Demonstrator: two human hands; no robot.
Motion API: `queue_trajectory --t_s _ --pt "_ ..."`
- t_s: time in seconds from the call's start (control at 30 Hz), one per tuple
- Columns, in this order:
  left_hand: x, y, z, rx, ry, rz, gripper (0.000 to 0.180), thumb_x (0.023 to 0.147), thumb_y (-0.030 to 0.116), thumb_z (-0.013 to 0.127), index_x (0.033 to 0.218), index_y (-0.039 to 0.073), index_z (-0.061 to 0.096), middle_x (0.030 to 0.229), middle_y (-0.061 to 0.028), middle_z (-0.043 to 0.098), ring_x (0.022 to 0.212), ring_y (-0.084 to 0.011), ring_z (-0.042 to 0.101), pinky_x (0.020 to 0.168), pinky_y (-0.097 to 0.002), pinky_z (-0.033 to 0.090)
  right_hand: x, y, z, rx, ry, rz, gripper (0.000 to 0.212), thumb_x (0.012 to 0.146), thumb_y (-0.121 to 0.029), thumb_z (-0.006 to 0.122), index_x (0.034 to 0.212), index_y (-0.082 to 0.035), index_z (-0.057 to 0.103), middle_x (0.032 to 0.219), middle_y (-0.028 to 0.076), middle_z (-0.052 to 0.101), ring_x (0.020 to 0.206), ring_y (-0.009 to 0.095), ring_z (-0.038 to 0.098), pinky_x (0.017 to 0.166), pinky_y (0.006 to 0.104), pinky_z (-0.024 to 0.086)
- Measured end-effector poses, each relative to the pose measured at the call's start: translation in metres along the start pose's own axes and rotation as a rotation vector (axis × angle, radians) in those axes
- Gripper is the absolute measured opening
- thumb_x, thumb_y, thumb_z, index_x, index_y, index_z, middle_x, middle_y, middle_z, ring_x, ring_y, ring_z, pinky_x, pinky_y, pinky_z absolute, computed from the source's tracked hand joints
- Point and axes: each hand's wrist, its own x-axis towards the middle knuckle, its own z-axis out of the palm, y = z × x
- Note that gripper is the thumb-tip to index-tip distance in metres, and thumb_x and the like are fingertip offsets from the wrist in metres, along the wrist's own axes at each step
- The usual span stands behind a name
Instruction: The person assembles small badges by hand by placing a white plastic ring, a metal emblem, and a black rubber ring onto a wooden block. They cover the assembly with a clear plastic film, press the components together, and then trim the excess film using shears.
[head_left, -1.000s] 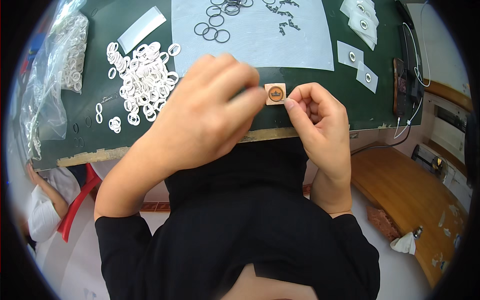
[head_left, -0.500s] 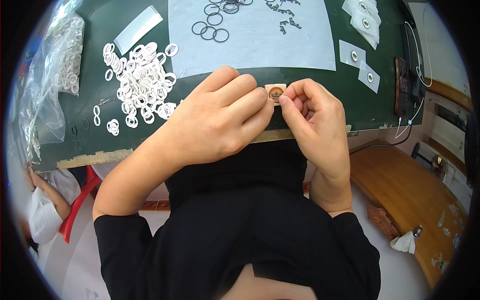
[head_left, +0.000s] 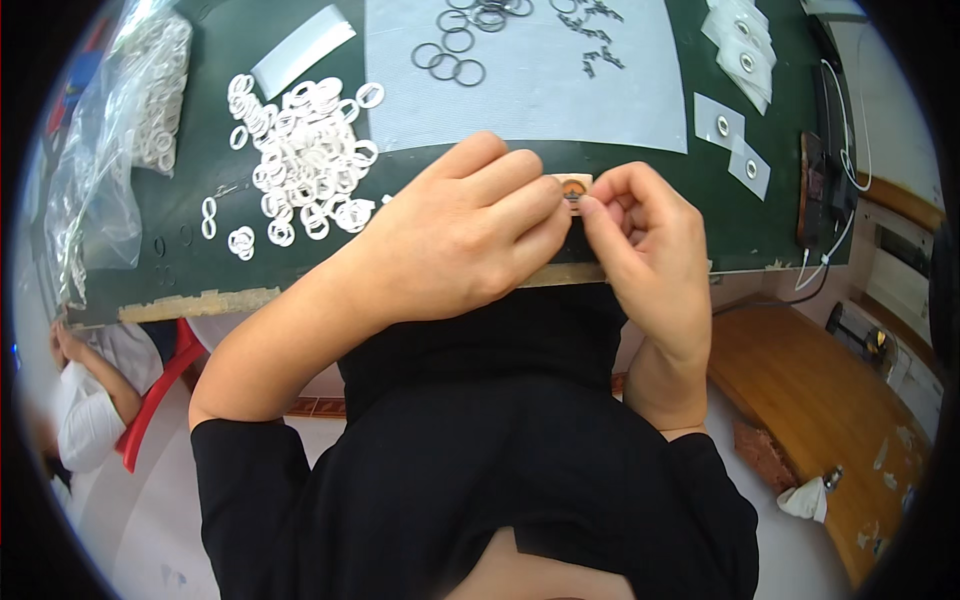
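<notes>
Between my fingertips, near the front edge of the table, lies a small pale square block with a round orange-brown centre. A small dark shape shows within that circle, partly covered by my fingers. My left hand is closed over the block's left side, its back turned up, so its fingertips are hidden. At the right side, the thumb and forefinger of my right hand are pinched together against the circle's edge, the other fingers curled in. Whatever either pinch holds is too small or too hidden to tell.
A heap of white oval rings lies left of my hands. Black rings and small dark crown-shaped pieces rest on a pale sheet. Small clear packets, a phone and a plastic bag of rings lie around.
The whole view has shifted, with table and hands appearing farther right. My left fingers now cover more of the block's circle. Both hands stay at the block.
</notes>
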Motion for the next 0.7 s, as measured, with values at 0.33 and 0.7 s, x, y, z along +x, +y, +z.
queue_trajectory --t_s 0.33,0.7 --pt "-0.011 0.012 -0.035 0.013 0.205 -0.308 0.03 0.072 0.004 0.079 0.101 0.002 0.071 0.097 -0.0085 0.061 0.087 -0.0273 0.059 0.078 -0.0389 0.048 -0.005 0.017 -0.016 0.36 0.087 0.044 0.007 0.1 -0.003 0.063 0.101 0.002 0.058 0.077 0.002 0.058 0.05 0.004 0.051 0.043 0.0189 0.04" --pt "-0.044 -0.007 -0.052 0.168 0.208 -0.721 0.02 0.078 0.005 0.079 0.096 0.002 0.068 0.093 -0.0099 0.057 0.094 -0.0285 0.056 0.083 -0.0385 0.046 -0.004 0.014 -0.014 0.285 0.043 0.023 0.009 0.1 -0.005 0.066 0.096 0.0 0.06 0.069 -0.002 0.058 0.05 0.002 0.051 0.043 0.0183 0.037"
